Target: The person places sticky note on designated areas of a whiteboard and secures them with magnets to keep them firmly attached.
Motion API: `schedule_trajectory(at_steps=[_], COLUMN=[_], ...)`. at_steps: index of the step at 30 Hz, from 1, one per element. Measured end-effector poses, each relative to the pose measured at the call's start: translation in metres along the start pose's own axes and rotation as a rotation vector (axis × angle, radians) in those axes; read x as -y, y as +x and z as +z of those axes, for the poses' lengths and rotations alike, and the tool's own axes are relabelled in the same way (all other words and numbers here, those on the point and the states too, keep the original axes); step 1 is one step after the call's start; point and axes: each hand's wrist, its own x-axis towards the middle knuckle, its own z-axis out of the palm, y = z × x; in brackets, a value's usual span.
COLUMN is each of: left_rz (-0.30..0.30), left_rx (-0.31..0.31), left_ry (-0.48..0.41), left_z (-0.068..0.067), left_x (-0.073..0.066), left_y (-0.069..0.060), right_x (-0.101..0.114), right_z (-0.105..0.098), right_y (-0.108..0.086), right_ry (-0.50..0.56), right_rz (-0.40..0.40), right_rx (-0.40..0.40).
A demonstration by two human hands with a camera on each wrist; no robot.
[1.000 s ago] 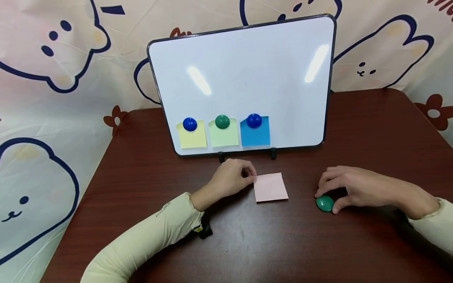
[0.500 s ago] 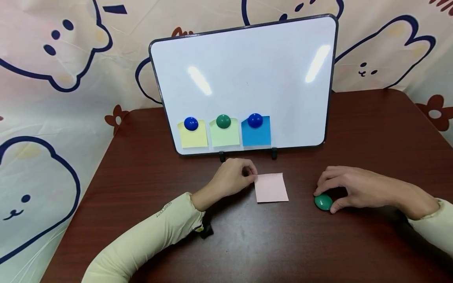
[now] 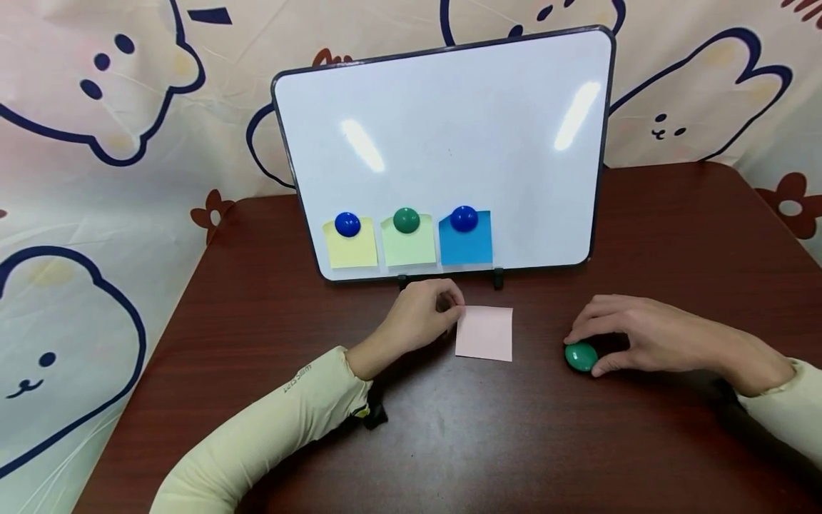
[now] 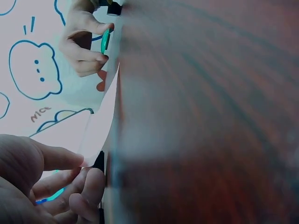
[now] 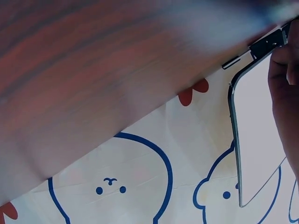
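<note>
My left hand (image 3: 420, 318) pinches the upper left corner of a pink sticky note (image 3: 484, 334) between thumb and finger. In the left wrist view the note (image 4: 106, 109) tilts up from the table, its far edge near the tabletop. To the right, my right hand (image 3: 648, 334) holds a round green magnet (image 3: 581, 356) by its rim between thumb and fingers. The left wrist view shows that magnet (image 4: 105, 42) edge-on, just above the table. At the right wrist view's edge only part of the right hand (image 5: 286, 93) appears; its fingertips and the magnet are out of frame.
A whiteboard (image 3: 449, 143) leans on small black feet (image 3: 498, 278) behind the hands. Along its lower edge hang a yellow note (image 3: 352, 251), a pale green note (image 3: 409, 246) and a blue note (image 3: 466, 244), each under a round magnet. A printed cloth (image 3: 212, 135) hangs behind the brown table (image 3: 449, 442).
The left hand has moved slightly up toward the whiteboard, and the pink note has lifted and turned with it. The right hand and green magnet have shifted a little left and up.
</note>
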Motion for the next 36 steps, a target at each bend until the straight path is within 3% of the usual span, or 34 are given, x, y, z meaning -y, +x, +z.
schedule_trajectory(at_steps=[8,22,36], left_rz=[0.005,0.065,0.104], left_rx=[-0.043,-0.131,-0.175], left_ry=[0.004,-0.027,-0.072], left_z=[-0.003,-0.007,-0.007], left_x=[0.001,0.001,-0.003], left_y=[0.003,0.017,0.027], right_x=[0.002,0.001,0.003], right_z=[-0.001,-0.001,-0.001], right_y=[0.003,0.008,0.009], right_ry=[0.006,-0.083,-0.081], right_rz=[0.005,0.057,0.074], right_rx=[-0.007,-0.039,-0.036])
